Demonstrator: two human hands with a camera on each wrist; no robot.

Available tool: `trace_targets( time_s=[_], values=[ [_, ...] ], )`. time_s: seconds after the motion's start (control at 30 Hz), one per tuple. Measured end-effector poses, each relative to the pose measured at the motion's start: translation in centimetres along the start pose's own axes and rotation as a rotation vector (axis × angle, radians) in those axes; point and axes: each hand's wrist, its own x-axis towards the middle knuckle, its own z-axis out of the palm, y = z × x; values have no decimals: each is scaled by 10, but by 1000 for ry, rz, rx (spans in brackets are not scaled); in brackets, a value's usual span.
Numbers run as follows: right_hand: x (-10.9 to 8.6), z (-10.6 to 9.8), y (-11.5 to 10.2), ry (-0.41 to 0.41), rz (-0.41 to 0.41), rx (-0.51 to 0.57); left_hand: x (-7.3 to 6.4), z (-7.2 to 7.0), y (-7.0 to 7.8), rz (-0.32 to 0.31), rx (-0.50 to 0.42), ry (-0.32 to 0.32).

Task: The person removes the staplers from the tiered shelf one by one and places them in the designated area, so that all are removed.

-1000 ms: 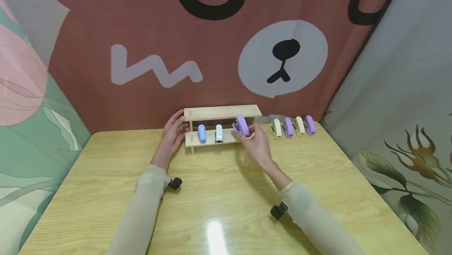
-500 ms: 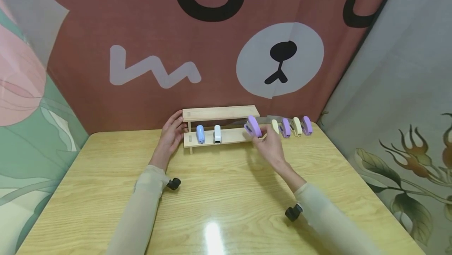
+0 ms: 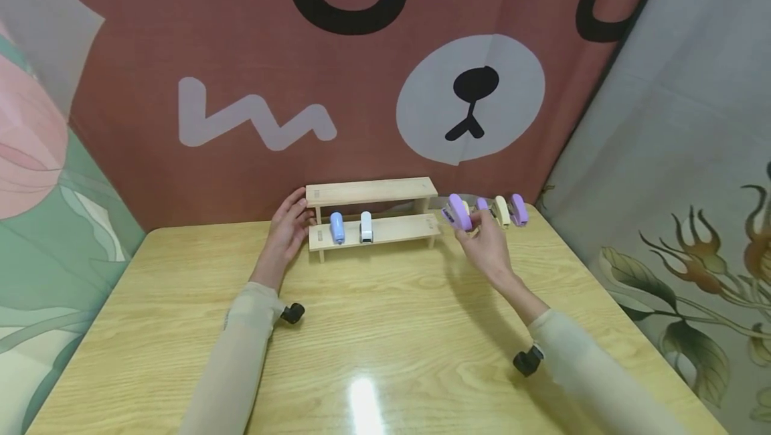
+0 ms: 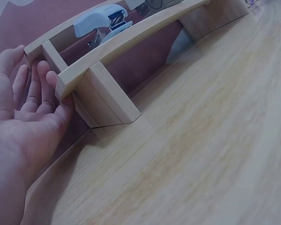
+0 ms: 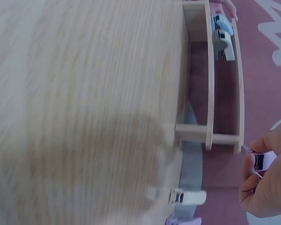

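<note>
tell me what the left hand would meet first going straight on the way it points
The left hand would likely meet the wooden rack first; it seems to touch the rack's left end.

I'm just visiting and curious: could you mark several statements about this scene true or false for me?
1. The right hand holds a purple stapler. True.
2. The left hand holds a stapler. False: it touches the wooden rack's end.
3. Blue and white staplers stand on the lower shelf. True.
4. The held stapler rests on that shelf. False: it is past the rack's right end.
</note>
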Motion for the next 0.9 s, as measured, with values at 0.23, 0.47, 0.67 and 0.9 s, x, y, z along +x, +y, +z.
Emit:
trace_targets(
  time_s=[0.23, 0.47, 0.67, 0.9],
  values=[
    [3, -12, 25, 34, 20, -7, -1, -4, 1, 0, -19, 5],
    [2, -31, 58, 37, 79, -53, -1, -3, 1, -12, -2, -5],
    [2, -50, 80, 63, 143, -66, 0, -1, 1, -6, -2, -11],
    [6, -60, 109, 63, 174, -92, 0, -1, 2, 0, -21, -20]
  ],
)
